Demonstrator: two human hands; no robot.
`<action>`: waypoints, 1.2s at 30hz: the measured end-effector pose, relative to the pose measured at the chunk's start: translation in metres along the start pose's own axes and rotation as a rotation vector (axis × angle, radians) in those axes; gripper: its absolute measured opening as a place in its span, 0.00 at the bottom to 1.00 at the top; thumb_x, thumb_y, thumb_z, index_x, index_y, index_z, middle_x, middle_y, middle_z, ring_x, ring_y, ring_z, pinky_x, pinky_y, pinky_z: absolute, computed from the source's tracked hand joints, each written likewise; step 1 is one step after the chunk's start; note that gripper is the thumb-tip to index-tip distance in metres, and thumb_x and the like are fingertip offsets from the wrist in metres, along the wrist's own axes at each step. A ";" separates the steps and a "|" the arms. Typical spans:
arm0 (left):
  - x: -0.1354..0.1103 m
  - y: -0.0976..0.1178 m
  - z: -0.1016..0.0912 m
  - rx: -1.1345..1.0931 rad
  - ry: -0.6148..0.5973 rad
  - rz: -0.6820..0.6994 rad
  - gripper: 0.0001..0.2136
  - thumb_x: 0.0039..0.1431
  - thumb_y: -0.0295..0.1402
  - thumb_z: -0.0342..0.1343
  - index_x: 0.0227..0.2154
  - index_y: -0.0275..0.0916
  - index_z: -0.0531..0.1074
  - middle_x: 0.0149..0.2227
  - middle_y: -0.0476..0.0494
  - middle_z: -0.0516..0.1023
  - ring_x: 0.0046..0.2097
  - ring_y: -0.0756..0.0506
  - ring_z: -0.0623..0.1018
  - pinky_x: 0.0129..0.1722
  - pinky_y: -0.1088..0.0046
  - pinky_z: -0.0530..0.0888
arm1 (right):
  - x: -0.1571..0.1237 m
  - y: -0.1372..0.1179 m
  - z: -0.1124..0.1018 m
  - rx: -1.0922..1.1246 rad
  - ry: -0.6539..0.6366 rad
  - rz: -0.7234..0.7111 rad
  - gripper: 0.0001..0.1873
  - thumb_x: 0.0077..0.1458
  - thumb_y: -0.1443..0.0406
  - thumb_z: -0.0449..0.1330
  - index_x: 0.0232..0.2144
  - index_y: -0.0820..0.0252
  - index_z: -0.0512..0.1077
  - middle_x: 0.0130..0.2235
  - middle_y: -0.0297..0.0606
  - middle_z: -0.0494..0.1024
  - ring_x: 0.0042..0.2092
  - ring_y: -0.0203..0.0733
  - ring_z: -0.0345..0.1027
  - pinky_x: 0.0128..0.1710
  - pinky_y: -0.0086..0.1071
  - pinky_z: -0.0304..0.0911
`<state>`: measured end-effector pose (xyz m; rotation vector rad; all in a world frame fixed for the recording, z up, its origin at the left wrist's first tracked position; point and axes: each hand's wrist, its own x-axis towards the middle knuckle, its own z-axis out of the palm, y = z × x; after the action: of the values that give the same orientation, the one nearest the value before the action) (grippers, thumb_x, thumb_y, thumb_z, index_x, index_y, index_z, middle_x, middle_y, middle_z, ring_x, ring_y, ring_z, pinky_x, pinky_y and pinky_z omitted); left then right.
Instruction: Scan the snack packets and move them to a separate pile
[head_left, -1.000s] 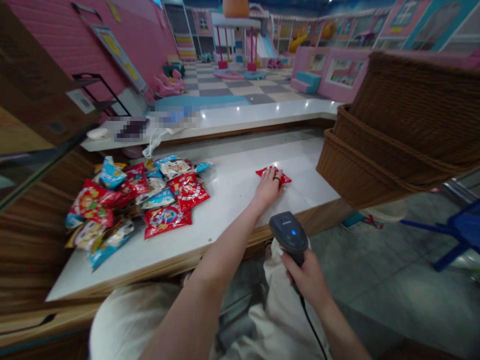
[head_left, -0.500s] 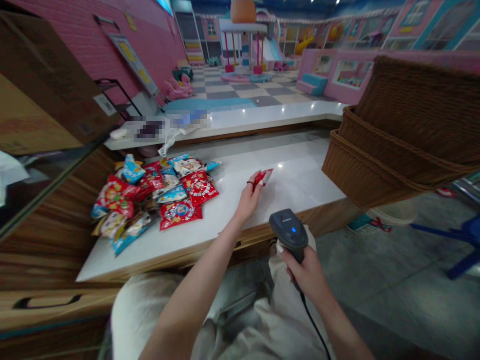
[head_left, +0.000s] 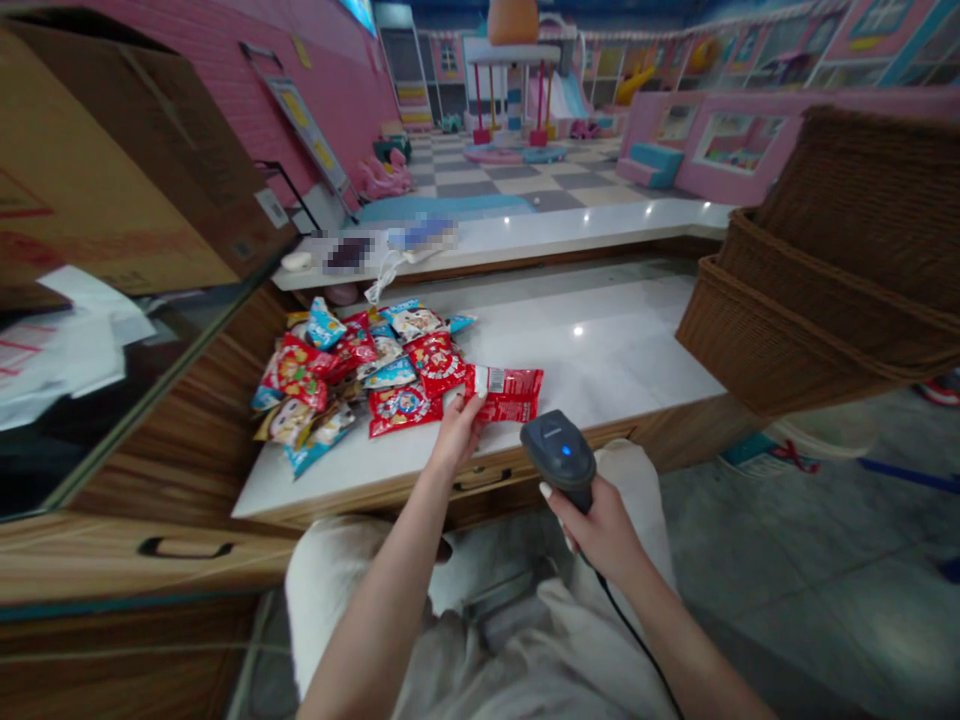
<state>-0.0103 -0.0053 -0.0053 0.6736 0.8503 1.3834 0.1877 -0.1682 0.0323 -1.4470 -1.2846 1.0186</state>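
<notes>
Red snack packet [head_left: 510, 393] pinched in left hand [head_left: 457, 436], white end strip [head_left: 481, 380] turned upward, just beside dark barcode scanner [head_left: 559, 450] clamped in right hand [head_left: 600, 530]; packet best kept flat, steady.

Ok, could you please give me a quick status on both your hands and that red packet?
Left hand: firm grip on red snack packet, held over the counter. Right hand: gripping corded barcode scanner. Snack pile right beside the packet.

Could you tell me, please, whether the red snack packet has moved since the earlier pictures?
Yes, the red snack packet has shifted left along the white counter; the left hand holds it beside the snack pile.
</notes>
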 end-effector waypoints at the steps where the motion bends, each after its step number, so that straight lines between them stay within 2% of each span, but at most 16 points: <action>1: 0.000 -0.001 0.001 -0.004 -0.003 0.005 0.20 0.49 0.37 0.81 0.41 0.40 0.80 0.43 0.42 0.90 0.42 0.45 0.88 0.49 0.68 0.85 | 0.001 -0.001 0.001 0.003 -0.011 0.003 0.13 0.58 0.52 0.67 0.30 0.52 0.74 0.15 0.28 0.69 0.19 0.45 0.69 0.18 0.31 0.61; 4: 0.000 -0.002 0.002 -0.008 -0.020 0.004 0.20 0.47 0.36 0.82 0.40 0.39 0.80 0.45 0.41 0.90 0.45 0.44 0.89 0.52 0.67 0.84 | 0.005 -0.005 0.003 0.016 -0.034 0.001 0.12 0.58 0.52 0.67 0.31 0.51 0.74 0.15 0.28 0.69 0.19 0.46 0.71 0.18 0.31 0.62; 7: 0.001 -0.002 0.000 -0.017 -0.029 0.000 0.21 0.45 0.38 0.82 0.39 0.39 0.81 0.44 0.41 0.90 0.44 0.43 0.89 0.51 0.66 0.84 | 0.008 -0.009 0.006 0.014 -0.033 -0.011 0.12 0.58 0.53 0.67 0.31 0.51 0.73 0.15 0.28 0.69 0.21 0.47 0.72 0.19 0.31 0.62; 12: 0.002 -0.004 -0.004 0.008 -0.059 0.003 0.23 0.43 0.40 0.82 0.41 0.39 0.82 0.41 0.43 0.90 0.42 0.44 0.89 0.48 0.69 0.82 | 0.010 -0.012 0.010 0.027 -0.063 0.004 0.14 0.58 0.51 0.66 0.30 0.51 0.71 0.16 0.27 0.69 0.17 0.42 0.65 0.17 0.31 0.59; 16: 0.003 -0.006 -0.006 0.012 -0.031 0.003 0.27 0.37 0.42 0.84 0.39 0.39 0.81 0.37 0.46 0.89 0.39 0.45 0.88 0.44 0.71 0.82 | 0.010 -0.011 0.011 0.010 -0.078 0.007 0.15 0.58 0.51 0.66 0.30 0.51 0.70 0.16 0.26 0.68 0.16 0.40 0.63 0.17 0.30 0.58; 23: -0.002 0.001 0.001 0.010 -0.055 -0.008 0.27 0.38 0.44 0.84 0.40 0.39 0.82 0.40 0.44 0.90 0.41 0.42 0.89 0.48 0.67 0.83 | 0.007 -0.012 0.011 0.019 -0.070 0.007 0.14 0.57 0.51 0.66 0.31 0.52 0.72 0.17 0.27 0.69 0.17 0.41 0.63 0.17 0.31 0.60; 28: -0.004 -0.002 0.003 0.035 -0.005 0.031 0.29 0.39 0.46 0.83 0.42 0.39 0.82 0.41 0.43 0.90 0.43 0.42 0.88 0.51 0.66 0.82 | 0.004 -0.012 0.008 -0.014 -0.055 0.009 0.14 0.57 0.51 0.66 0.31 0.53 0.74 0.15 0.27 0.68 0.17 0.41 0.63 0.17 0.31 0.60; 31: -0.002 0.004 0.001 0.194 0.015 0.174 0.27 0.47 0.51 0.79 0.43 0.38 0.82 0.44 0.40 0.89 0.47 0.40 0.88 0.54 0.61 0.82 | 0.002 -0.008 0.005 -0.018 -0.042 0.018 0.15 0.57 0.50 0.66 0.32 0.54 0.74 0.16 0.28 0.69 0.17 0.41 0.64 0.18 0.31 0.62; 33: 0.005 0.017 -0.004 0.389 0.064 0.364 0.24 0.56 0.51 0.75 0.48 0.38 0.82 0.49 0.38 0.89 0.51 0.38 0.87 0.59 0.59 0.81 | 0.001 -0.004 0.003 -0.007 -0.046 0.032 0.16 0.57 0.50 0.66 0.33 0.55 0.75 0.17 0.28 0.70 0.17 0.41 0.63 0.17 0.31 0.62; 36: 0.021 0.051 -0.019 0.770 0.137 0.677 0.21 0.69 0.46 0.66 0.58 0.41 0.80 0.58 0.38 0.86 0.59 0.38 0.84 0.66 0.56 0.78 | 0.001 0.002 0.003 0.015 -0.044 0.046 0.17 0.57 0.49 0.67 0.35 0.56 0.76 0.18 0.28 0.71 0.17 0.40 0.64 0.17 0.30 0.62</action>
<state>-0.0548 0.0191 0.0239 1.5775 1.3598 1.6978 0.1857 -0.1666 0.0299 -1.4564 -1.2770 1.0938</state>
